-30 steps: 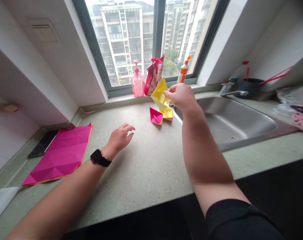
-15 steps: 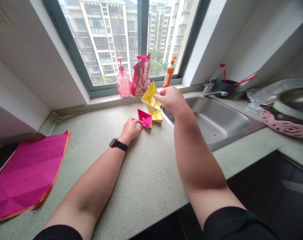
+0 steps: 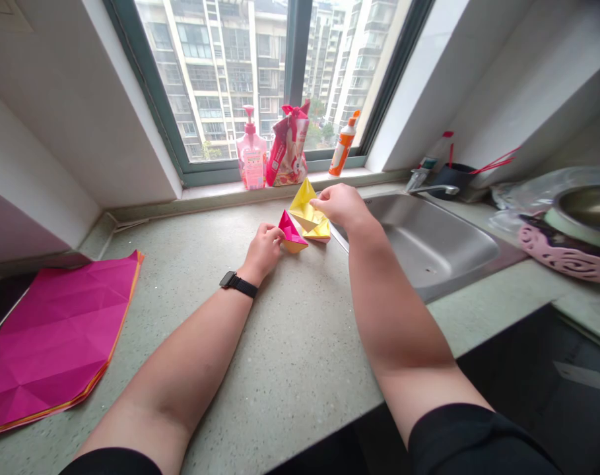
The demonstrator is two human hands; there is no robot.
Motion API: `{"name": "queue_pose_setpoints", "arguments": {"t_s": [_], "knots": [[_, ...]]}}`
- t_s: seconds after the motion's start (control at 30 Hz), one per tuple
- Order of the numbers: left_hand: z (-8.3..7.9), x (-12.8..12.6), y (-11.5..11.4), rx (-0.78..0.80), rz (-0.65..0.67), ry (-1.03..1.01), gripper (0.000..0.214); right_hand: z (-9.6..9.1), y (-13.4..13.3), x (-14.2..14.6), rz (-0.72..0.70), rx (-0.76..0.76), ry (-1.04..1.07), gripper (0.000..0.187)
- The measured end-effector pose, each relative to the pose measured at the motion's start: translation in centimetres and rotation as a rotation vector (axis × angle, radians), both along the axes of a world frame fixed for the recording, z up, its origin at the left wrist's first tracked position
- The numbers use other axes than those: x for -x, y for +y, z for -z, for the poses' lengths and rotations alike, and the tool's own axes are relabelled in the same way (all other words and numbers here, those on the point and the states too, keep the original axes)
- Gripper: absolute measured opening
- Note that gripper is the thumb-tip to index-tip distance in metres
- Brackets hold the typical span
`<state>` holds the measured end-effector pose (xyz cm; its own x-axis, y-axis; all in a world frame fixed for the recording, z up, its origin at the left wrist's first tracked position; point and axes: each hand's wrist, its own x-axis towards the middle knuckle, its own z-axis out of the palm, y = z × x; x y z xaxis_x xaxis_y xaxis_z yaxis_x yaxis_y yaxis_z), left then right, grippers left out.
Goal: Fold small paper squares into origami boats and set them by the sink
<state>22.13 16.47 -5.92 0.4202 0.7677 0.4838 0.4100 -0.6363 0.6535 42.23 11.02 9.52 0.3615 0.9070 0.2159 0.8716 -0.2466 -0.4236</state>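
My left hand pinches the left end of a small folded pink paper boat, whose underside is yellow-orange. Just right of it, a yellow paper boat is tilted up, its right edge between the thumb and fingers of my right hand. Another yellow folded paper piece sits on the counter below and behind it, partly covered. A black watch is on my left wrist.
Creased pink paper sheets lie stacked at the counter's left. A steel sink is at the right. Along the windowsill stand a pink pump bottle, a red bag and an orange bottle. A pink basket sits far right.
The pink boat has been tipped so its yellow-orange side shows more. My right hand has lowered the yellow boat a little, closer to the pieces below.
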Motion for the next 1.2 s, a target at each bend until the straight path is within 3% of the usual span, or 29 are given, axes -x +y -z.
{"name": "queue_pose_setpoints", "arguments": {"t_s": [0.2, 1.2], "knots": [[-0.3, -0.3, -0.3, -0.042, 0.02, -0.017, 0.02, 1.1, 0.6, -0.2, -0.031, 0.094, -0.008, 0.02], [-0.7, -0.4, -0.7, -0.025, 0.027, -0.013, 0.019, 3.2, 1.9, 0.1, -0.068, 0.121, -0.04, 0.018]]}}
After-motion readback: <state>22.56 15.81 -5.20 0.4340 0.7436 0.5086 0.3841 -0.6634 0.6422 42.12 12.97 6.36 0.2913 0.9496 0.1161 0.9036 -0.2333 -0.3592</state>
